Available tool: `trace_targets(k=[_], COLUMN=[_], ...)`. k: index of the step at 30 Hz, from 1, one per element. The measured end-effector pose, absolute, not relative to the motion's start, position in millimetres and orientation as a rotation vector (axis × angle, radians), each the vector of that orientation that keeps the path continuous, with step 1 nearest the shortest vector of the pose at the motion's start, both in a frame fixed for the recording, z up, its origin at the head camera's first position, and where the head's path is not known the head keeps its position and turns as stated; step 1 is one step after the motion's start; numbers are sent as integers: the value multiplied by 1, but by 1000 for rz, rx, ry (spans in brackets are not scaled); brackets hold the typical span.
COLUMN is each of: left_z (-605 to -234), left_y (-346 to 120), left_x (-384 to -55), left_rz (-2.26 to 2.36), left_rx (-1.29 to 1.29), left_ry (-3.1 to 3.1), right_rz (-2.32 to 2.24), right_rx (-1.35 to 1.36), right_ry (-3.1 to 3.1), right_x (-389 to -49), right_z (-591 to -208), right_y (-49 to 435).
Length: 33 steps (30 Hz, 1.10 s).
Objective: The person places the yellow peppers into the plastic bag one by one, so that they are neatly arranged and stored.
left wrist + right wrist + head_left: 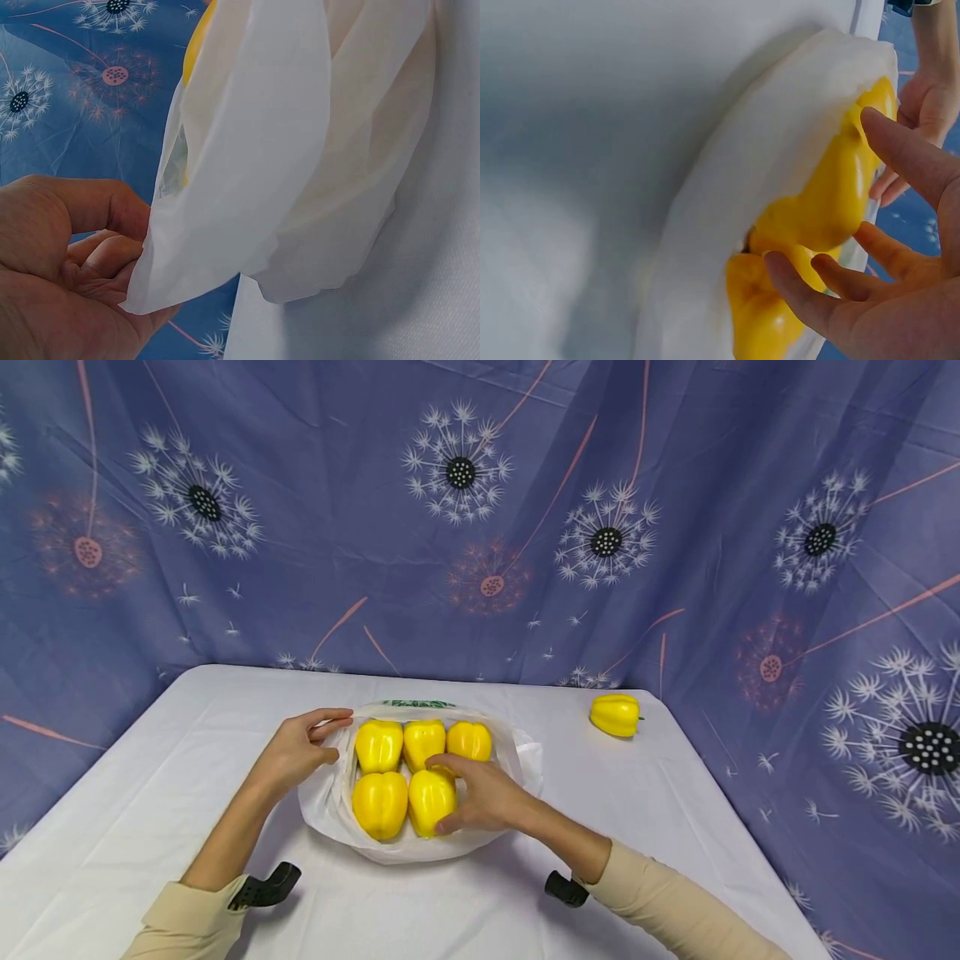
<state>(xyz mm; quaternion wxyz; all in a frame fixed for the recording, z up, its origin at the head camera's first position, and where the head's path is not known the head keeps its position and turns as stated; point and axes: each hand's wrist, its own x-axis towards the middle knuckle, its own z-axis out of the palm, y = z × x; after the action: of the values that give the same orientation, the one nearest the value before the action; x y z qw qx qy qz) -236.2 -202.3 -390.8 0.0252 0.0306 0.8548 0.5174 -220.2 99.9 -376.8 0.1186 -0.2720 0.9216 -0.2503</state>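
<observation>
A white plastic bag (405,853) with green print at its back rim sits mid-table, its mouth spread wide. Several yellow bell peppers (379,806) stand inside in two rows. My left hand (296,750) pinches the bag's left rim; in the left wrist view the bag (247,187) partly covers the fingers (97,202). Over the front right bell pepper (431,802) my right hand (487,795) spans with spread fingers, thumb and index touching its sides. From the right wrist, the other fingers (802,296) stretch beside the neighbouring peppers.
Another yellow bell pepper (615,716) lies on its side near the table's back right corner, its green stem facing right. White cloth covers the table (600,827). Behind and to the right hangs a blue dandelion-print curtain (360,527).
</observation>
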Motion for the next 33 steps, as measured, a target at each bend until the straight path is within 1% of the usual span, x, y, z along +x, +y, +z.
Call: trace_targets(k=[12,23,33], left_z=[-391,-391,-392], left_y=[-202,-202,-202], left_x=[-237,-236,-237], left_rz=[1606,1603,1623], left_rx=[97,91,102], left_ry=[2632,2628,2617], right_rz=[-1023,-1068,-1083], right_rx=[-728,-615,-546], right_ry=[2717,2840,3003], right_x=[-231,-239,-258], right_z=[-356,-342,-339], right_y=[117,138,165])
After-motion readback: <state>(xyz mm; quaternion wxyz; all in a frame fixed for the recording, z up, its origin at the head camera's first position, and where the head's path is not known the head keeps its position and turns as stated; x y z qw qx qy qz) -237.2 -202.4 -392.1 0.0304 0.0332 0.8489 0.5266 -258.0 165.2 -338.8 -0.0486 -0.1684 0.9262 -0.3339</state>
